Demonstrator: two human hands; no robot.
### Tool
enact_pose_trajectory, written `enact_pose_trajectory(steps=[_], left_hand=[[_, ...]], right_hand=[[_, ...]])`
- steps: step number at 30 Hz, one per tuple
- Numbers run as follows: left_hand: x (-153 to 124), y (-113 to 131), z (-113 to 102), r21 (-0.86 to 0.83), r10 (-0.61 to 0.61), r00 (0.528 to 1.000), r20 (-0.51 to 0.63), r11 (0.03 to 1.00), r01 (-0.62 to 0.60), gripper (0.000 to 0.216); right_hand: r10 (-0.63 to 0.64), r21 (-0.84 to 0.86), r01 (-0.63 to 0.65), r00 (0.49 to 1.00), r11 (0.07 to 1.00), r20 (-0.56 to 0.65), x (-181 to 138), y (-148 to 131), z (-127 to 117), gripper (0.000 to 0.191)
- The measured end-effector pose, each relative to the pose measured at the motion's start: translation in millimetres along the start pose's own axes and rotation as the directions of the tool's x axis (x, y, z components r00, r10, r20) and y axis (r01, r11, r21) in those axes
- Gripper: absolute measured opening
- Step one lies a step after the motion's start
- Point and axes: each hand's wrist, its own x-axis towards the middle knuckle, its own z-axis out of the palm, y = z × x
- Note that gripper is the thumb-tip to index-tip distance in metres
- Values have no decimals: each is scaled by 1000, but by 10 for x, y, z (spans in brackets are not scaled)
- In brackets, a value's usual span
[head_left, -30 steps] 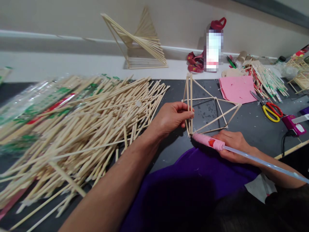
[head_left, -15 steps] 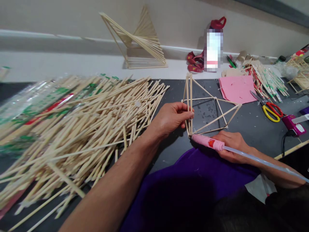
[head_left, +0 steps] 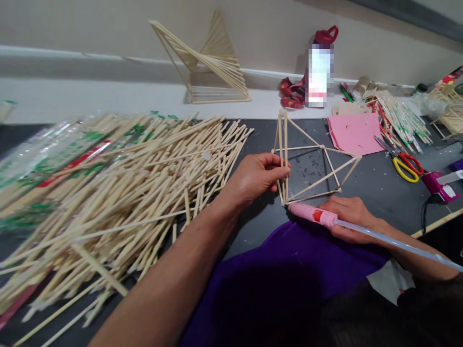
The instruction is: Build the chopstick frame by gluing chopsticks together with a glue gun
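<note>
Frame of pale wooden sticks [head_left: 286, 140] unmoved, left hand [head_left: 262, 176] pinching; right hand [head_left: 347, 217] grips pink tubular glue gun [head_left: 307, 213]; gluing likely continues.

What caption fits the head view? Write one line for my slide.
Left hand grips a stick frame; right hand holds a pink glue gun at its near corner.

A: Hands [head_left: 262, 173] [head_left: 349, 217]?
B: 2.
A: Next?
B: 1 glue gun [head_left: 309, 213], 1 glue stick [head_left: 383, 236], 1 pair of scissors [head_left: 395, 155].
A: Stick frames [head_left: 325, 179] [head_left: 217, 67]?
B: 2 whole; far-right cluster [head_left: 452, 103] overlaps, can't count.
A: Loose sticks [head_left: 144, 188]?
B: Dozens, overlapping, no exact count from here.
</note>
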Motion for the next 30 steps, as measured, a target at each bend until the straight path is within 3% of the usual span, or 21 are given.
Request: enact_pose_trajectory(steps=[12, 16, 23, 30], left_hand=[[9, -8, 9, -8, 18, 1000, 1, 1000, -18, 12], [12, -12, 5, -5, 19, 1000, 1, 1000, -19, 9], [6, 14, 8, -12, 1, 1000, -1, 1000, -1, 8], [6, 21, 7, -2, -2, 1000, 2, 1000, 2, 6]], right_hand=[[-10, 36, 11, 1000, 999, -25, -13, -56, -10, 25], [25, -34, -27, 998, 999, -53, 9, -50, 16, 24], [24, 21, -24, 1000, 999, 7, -21, -61, -19, 23], [42, -23, -43, 999, 999, -30, -82, 7, -4, 20]])
